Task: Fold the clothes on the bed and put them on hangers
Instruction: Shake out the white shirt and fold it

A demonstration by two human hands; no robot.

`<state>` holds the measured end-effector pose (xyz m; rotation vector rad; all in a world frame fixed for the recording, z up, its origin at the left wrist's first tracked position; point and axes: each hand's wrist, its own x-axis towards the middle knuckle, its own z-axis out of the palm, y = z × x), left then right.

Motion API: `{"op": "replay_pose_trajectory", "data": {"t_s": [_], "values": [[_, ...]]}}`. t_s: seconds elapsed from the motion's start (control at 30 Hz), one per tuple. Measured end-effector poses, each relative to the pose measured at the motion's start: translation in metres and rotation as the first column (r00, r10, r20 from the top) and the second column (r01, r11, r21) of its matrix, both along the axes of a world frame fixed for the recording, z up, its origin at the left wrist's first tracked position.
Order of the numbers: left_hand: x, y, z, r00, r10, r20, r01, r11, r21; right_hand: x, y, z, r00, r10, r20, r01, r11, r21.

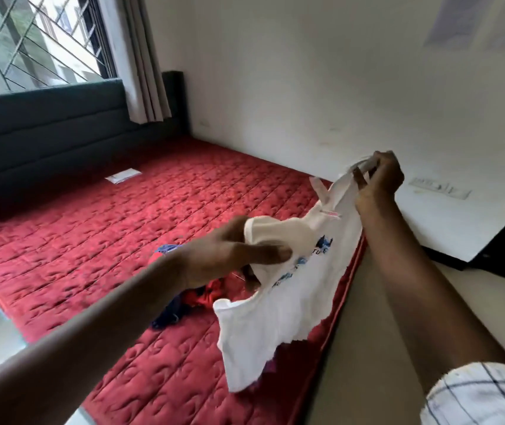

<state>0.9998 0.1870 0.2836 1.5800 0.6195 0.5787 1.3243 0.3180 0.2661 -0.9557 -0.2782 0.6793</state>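
Red quilted fabric covers the mattress [98, 240], which fills the left and middle of the view and carries everything lying loose. Near its far edge, against the dark padded headboard [45, 127], lies one small white packet [123, 175], flat and alone. Toward the right edge of the mattress sits one crumpled heap of red and navy clothes [190, 299], partly hidden behind the person's forearm; how many garments are in the heap cannot be told.

One white shirt [279, 320] with a blue print is held in the air above that right edge, not resting on the mattress. The left hand [229, 256] has a bunch of its cloth pinched between thumb and curled fingers, near the printed part. Further right and higher, the right hand [380, 179] is closed tight around a thin pale piece at the shirt's top; motion blur makes it impossible to tell whether this is a hanger or only fabric. A checked sleeve [484, 394] shows on the right arm at the lower right corner.
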Motion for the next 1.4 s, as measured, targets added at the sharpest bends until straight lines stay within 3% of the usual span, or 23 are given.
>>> {"op": "replay_pose_trajectory", "data": {"t_s": [0.07,0.2,0.3,0.4,0.47,0.53,0.6,0.77,0.9,1.0,1.1,1.17,1.2,1.27,1.33,1.4], "values": [[0.02,-0.015,0.004,0.999,-0.03,0.026,0.032,0.997,-0.074,0.005,-0.003,0.006,0.997,0.049,0.058,-0.047,0.998,-0.03],[0.021,-0.013,-0.008,0.945,-0.021,0.327,0.122,0.949,-0.291,-0.008,0.02,0.02,0.973,0.187,0.132,-0.176,0.98,-0.092],[-0.009,-0.002,-0.024,0.877,0.119,0.466,0.096,0.906,-0.412,-0.049,0.053,0.018,0.946,0.298,0.132,-0.286,0.953,-0.098],[-0.066,0.012,-0.054,0.803,0.36,0.474,-0.088,0.859,-0.503,-0.119,0.095,-0.005,0.885,0.445,0.139,-0.434,0.895,-0.104],[-0.115,0.029,-0.086,0.742,0.557,0.374,-0.353,0.798,-0.489,-0.175,0.125,-0.034,0.842,0.518,0.151,-0.496,0.854,-0.159],[-0.175,0.049,-0.13,0.678,0.707,0.201,-0.616,0.695,-0.371,-0.233,0.157,-0.077,0.788,0.598,0.149,-0.555,0.793,-0.252],[-0.234,0.063,-0.177,0.617,0.786,0.033,-0.755,0.603,-0.257,-0.283,0.184,-0.127,0.75,0.655,0.092,-0.588,0.724,-0.361],[-0.362,0.091,-0.304,0.518,0.81,-0.274,-0.852,0.458,-0.254,-0.41,0.215,-0.247,0.66,0.75,0.046,-0.606,0.568,-0.557],[-0.421,0.113,-0.405,0.364,0.815,-0.452,-0.923,0.249,-0.294,-0.488,0.25,-0.33,0.52,0.854,0.022,-0.608,0.388,-0.693],[-0.443,0.132,-0.467,0.244,0.81,-0.533,-0.949,0.086,-0.304,-0.533,0.275,-0.375,0.373,0.927,0.022,-0.555,0.242,-0.796],[-0.452,0.149,-0.515,0.199,0.779,-0.595,-0.948,-0.002,-0.319,-0.56,0.289,-0.412,0.194,0.981,0.009,-0.485,0.104,-0.868],[-0.449,0.157,-0.538,0.117,0.764,-0.634,-0.963,-0.068,-0.259,-0.563,0.283,-0.43,0.055,0.989,0.135,-0.34,0.145,-0.929],[-0.442,0.158,-0.546,0.033,0.738,-0.674,-0.992,-0.059,-0.113,-0.558,0.274,-0.44,0.009,0.976,0.22,-0.276,0.214,-0.937],[-0.418,0.153,-0.544,-0.082,0.7,-0.71,-0.966,0.121,0.231,-0.542,0.242,-0.466,0.049,0.946,0.32,-0.234,0.322,-0.917],[-0.385,0.145,-0.543,0.066,0.69,-0.721,-0.892,0.365,0.268,-0.515,0.195,-0.493,0.235,0.909,0.345,-0.233,0.398,-0.888],[-0.352,0.13,-0.55,0.274,0.506,-0.818,-0.823,0.564,0.074,-0.483,0.132,-0.512,0.386,0.862,0.33,-0.176,0.42,-0.89]]}}
